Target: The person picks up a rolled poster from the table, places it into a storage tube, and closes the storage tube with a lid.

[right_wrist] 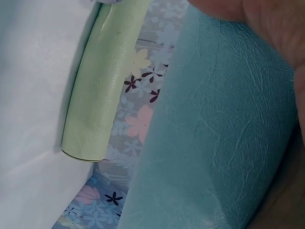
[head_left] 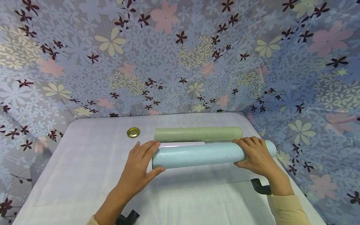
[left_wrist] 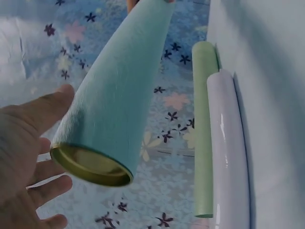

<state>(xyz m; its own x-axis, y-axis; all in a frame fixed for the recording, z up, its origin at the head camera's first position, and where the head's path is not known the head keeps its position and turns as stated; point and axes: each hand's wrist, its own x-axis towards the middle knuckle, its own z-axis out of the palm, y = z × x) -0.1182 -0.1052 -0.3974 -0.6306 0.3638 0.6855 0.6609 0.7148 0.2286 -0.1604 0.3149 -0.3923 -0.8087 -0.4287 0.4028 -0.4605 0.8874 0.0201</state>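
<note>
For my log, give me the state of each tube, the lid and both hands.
Blue tube: held above the table; whether its gold-rimmed end is capped is unclear.
Green tube: lying on the table.
White tube: lying alongside the green tube.
Gold lid: flat, apart from the tubes.
Left hand: spread at the gold-rimmed end.
Right hand: gripping the blue tube.

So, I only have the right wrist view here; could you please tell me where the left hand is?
Observer: The head view shows the left hand at the opposite end of the blue tube from the right hand.

Operator: Thank you. What does that end of the tube look like?

Observer: The left wrist view shows a gold end there.

Operator: And is anything small lying out of my sight?

Observer: Yes, a small round gold lid lies to the left of the green tube in the head view.
</note>
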